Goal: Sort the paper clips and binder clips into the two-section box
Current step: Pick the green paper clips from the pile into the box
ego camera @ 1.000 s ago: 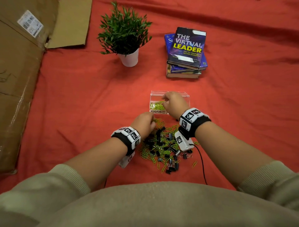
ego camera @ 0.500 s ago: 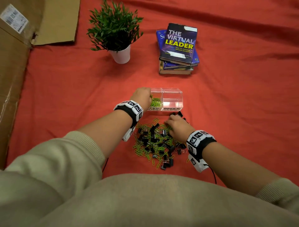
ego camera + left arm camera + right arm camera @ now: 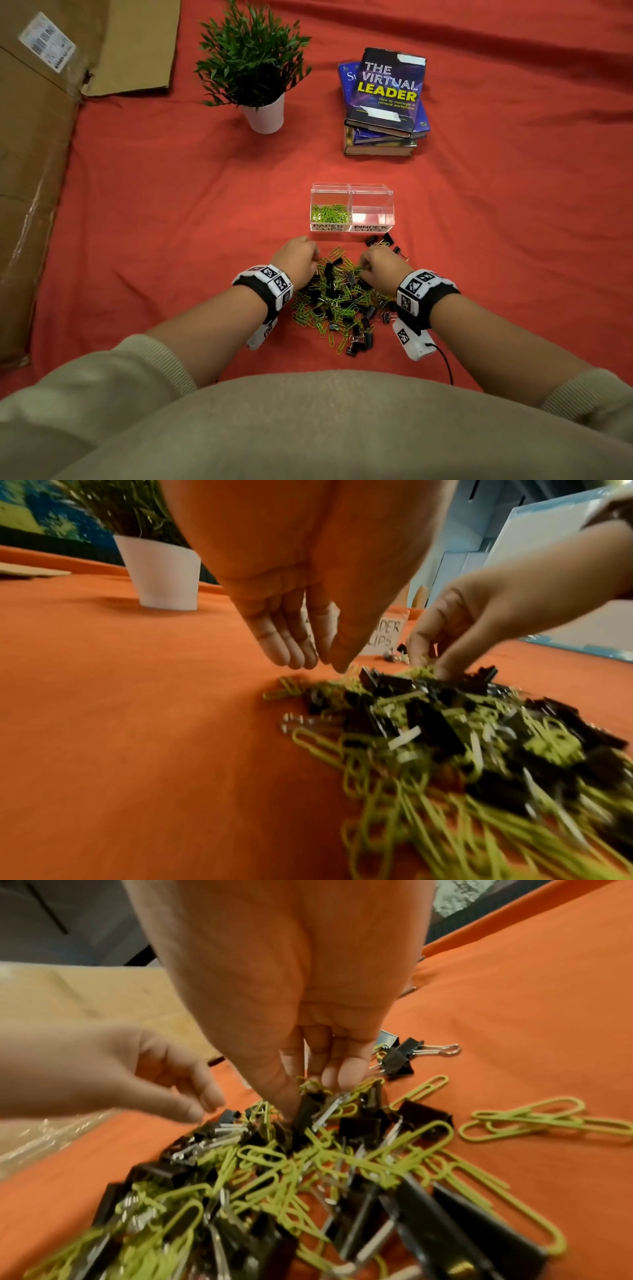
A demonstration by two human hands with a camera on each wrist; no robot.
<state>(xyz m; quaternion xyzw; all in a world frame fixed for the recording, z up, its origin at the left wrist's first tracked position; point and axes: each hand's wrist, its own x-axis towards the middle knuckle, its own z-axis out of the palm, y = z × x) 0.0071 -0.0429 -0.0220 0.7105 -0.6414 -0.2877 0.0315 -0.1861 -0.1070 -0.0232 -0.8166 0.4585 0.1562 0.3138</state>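
Note:
A clear two-section box [image 3: 352, 192] stands on the red cloth; its left section, labelled paper clips, holds green paper clips [image 3: 329, 214], and its right section, labelled binder clips, is empty. In front of it lies a mixed pile [image 3: 339, 301] of green paper clips and black binder clips. My left hand [image 3: 318, 664] hovers at the pile's far left edge, fingers straight and holding nothing. My right hand [image 3: 315, 1091] digs into the pile's far side, thumb and fingers pinching green paper clips [image 3: 310, 1083].
A few stray binder clips [image 3: 376, 240] lie between the pile and the box. Farther back stand a potted plant [image 3: 260, 85] and a stack of books [image 3: 383, 102]. Flattened cardboard [image 3: 34, 154] covers the left side.
My left hand has come back from the box's paper-clip section to the pile. The right hand, at the box a second ago, now stays in the pile and pinches clips.

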